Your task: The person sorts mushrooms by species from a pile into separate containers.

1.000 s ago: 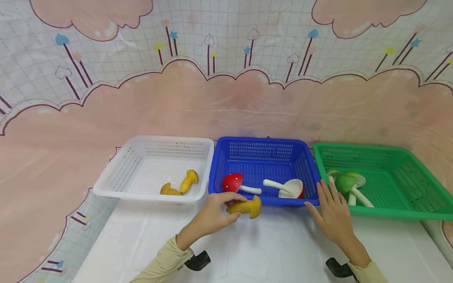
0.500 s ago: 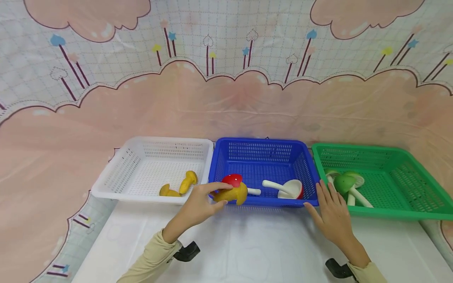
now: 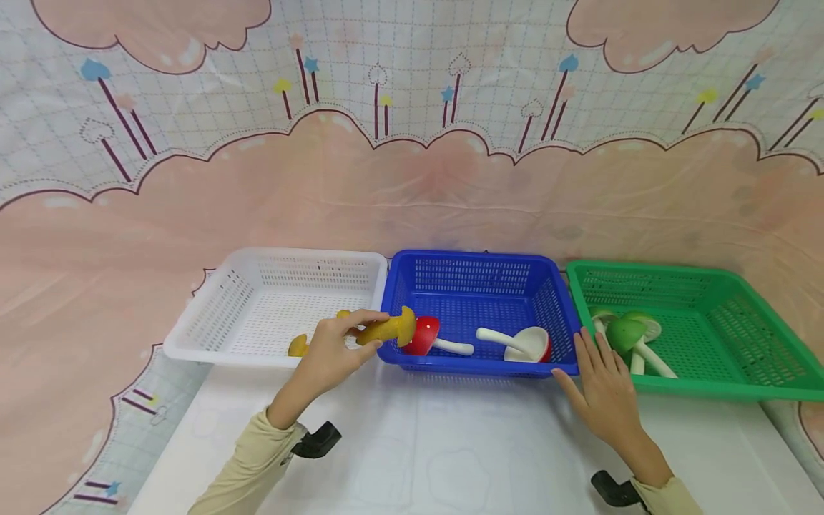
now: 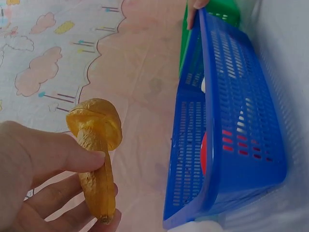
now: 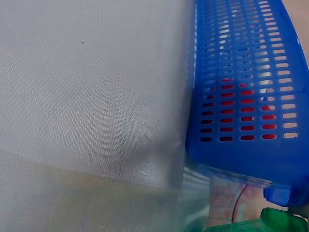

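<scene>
In the head view my left hand (image 3: pixel 335 350) pinches a yellow toy mushroom (image 3: pixel 388 328) by its stem, over the border between the white basket (image 3: pixel 234 354) and the blue basket (image 3: pixel 476 366). The left wrist view shows the thumb and fingers around that mushroom (image 4: pixel 96 159), its cap pointing up. Yellow mushrooms (image 3: pixel 297 346) lie in the white basket, partly hidden behind the hand. My right hand (image 3: pixel 605 390), fingers straight, rests at the meeting rims of the blue and green baskets. It does not show in the right wrist view.
Two red-capped mushrooms, one cap up (image 3: pixel 423 335) and one tipped over (image 3: pixel 531 344), lie in the blue basket. Green-capped mushrooms (image 3: pixel 626 334) lie in the green basket (image 3: pixel 740 390). A white-covered table (image 3: pixel 463 443) extends in front, and a patterned cloth (image 3: pixel 450 179) hangs behind.
My left hand has carried the yellow mushroom left and upward, from in front of the blue basket to the white basket's right edge. The right hand has stayed put.
</scene>
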A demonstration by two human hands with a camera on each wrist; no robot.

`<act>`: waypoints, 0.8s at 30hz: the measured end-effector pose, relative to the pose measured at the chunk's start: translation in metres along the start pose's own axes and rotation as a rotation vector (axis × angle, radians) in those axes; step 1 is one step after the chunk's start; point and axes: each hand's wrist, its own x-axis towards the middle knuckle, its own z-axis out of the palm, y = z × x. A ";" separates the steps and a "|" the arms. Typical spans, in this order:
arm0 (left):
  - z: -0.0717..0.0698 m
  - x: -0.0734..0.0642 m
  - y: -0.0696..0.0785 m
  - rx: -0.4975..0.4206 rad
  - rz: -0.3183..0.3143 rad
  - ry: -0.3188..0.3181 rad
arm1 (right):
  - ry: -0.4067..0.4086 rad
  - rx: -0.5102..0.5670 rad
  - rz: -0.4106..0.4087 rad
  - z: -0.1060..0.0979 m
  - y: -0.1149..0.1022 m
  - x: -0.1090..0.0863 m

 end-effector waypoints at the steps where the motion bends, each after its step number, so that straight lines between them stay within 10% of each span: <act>1: -0.002 0.000 -0.001 -0.002 -0.003 0.006 | -0.001 -0.001 0.000 0.000 0.000 0.000; 24: -0.037 0.009 -0.045 0.049 -0.037 0.093 | -0.008 -0.015 0.001 0.004 0.000 -0.004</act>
